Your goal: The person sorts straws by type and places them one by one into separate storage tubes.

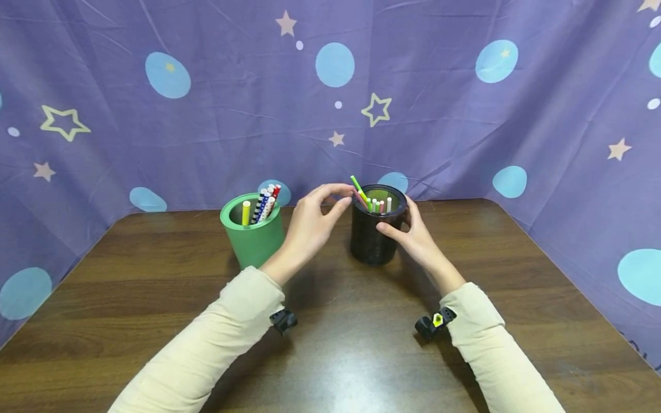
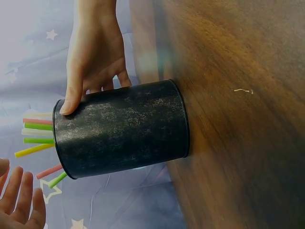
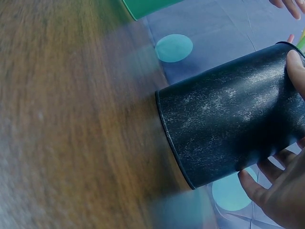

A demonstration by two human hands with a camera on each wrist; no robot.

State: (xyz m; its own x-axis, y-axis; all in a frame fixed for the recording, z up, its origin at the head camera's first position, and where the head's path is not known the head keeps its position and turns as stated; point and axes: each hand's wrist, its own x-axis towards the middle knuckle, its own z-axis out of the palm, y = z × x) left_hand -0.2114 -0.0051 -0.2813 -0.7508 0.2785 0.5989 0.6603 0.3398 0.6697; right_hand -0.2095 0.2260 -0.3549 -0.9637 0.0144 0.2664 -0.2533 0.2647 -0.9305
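My right hand (image 1: pixel 419 236) grips the upright black cylindrical cup (image 1: pixel 373 238) at its right side, thumb on the front near the rim and fingers round the back. Thin coloured sticks stand in the cup; a green stick (image 1: pixel 356 182) and a pink stick (image 2: pixel 48 171) lean out over its left rim. My left hand (image 1: pixel 315 215) hovers at that rim, thumb and forefinger apart, fingertips close to the pink stick's end. In the left wrist view a gap shows between the left hand's fingers (image 2: pixel 25 195) and the pink stick.
Left of the left hand stands a green cup (image 1: pixel 255 241) with a yellow stick (image 1: pixel 245 213) and several patterned ones. Both cups are on a brown wooden table (image 1: pixel 155 281), near its back edge. Behind hangs a purple curtain (image 1: pixel 248 115) with stars and blue spots.
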